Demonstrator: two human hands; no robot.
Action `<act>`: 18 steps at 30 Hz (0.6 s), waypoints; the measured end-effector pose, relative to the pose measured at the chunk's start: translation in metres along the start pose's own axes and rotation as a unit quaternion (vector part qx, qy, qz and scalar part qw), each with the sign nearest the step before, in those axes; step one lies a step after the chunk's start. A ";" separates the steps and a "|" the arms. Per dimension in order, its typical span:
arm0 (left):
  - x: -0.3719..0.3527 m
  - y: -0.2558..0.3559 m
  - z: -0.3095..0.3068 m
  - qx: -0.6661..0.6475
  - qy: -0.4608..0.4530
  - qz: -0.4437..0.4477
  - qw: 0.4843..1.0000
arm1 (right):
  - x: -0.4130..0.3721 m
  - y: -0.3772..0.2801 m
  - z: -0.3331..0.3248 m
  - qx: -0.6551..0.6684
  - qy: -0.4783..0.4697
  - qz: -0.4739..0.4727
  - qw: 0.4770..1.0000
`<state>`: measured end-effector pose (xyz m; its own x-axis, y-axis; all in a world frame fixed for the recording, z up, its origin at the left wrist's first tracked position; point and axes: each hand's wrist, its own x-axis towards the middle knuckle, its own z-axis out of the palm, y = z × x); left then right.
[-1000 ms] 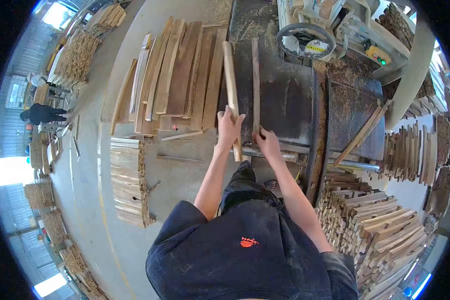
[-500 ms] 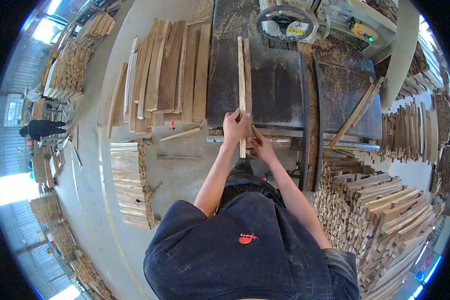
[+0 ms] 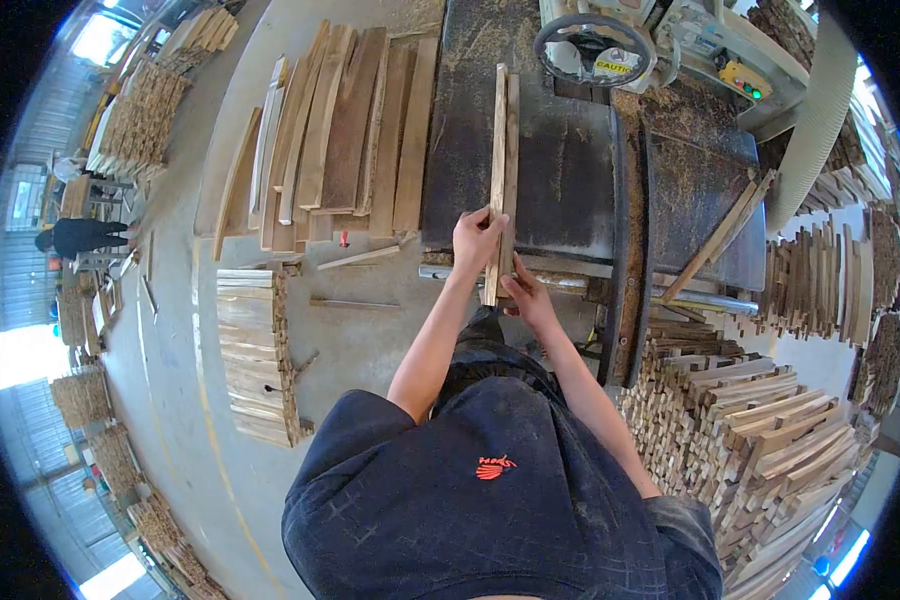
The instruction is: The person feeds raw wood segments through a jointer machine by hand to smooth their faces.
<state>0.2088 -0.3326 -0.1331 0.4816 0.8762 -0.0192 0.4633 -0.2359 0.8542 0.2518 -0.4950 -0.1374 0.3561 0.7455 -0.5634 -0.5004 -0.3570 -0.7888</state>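
Observation:
Two long thin wood strips (image 3: 503, 140) lie side by side on the dark, sawdust-covered machine table (image 3: 560, 180), pointing away from me. My left hand (image 3: 475, 243) grips their near end from the left. My right hand (image 3: 523, 293) holds the same near end from below and to the right. Both strips overhang the table's front edge by my hands.
A row of rough planks (image 3: 340, 130) lies left of the machine table. A stack of cut boards (image 3: 255, 340) sits on the floor at left, and large piles of short strips (image 3: 750, 420) stand at right. A handwheel (image 3: 592, 48) and control box (image 3: 740, 75) are at the far end. A person (image 3: 80, 237) stands far left.
The two strips, held apart a second ago, have been brought together side by side. Both hands have closed in on their near end at the table's front edge.

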 end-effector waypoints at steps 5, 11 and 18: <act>-0.002 0.043 -0.024 -0.175 0.011 -0.098 0.980 | 0.011 0.028 -0.017 -0.301 0.134 -0.261 0.907; -0.051 0.078 0.001 -0.145 0.005 0.000 0.989 | -0.098 -0.040 -0.028 -0.088 -0.055 -0.019 0.994; -0.103 0.072 0.071 -0.192 -0.221 -0.030 0.956 | -0.139 0.030 -0.069 0.084 -0.006 0.054 0.995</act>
<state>0.2452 -0.4702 -0.1062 0.7695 0.5996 -0.2199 0.2345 0.0551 0.9706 0.2416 -0.6483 -0.1000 0.2842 0.7145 -0.6394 -0.6601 -0.3379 -0.6709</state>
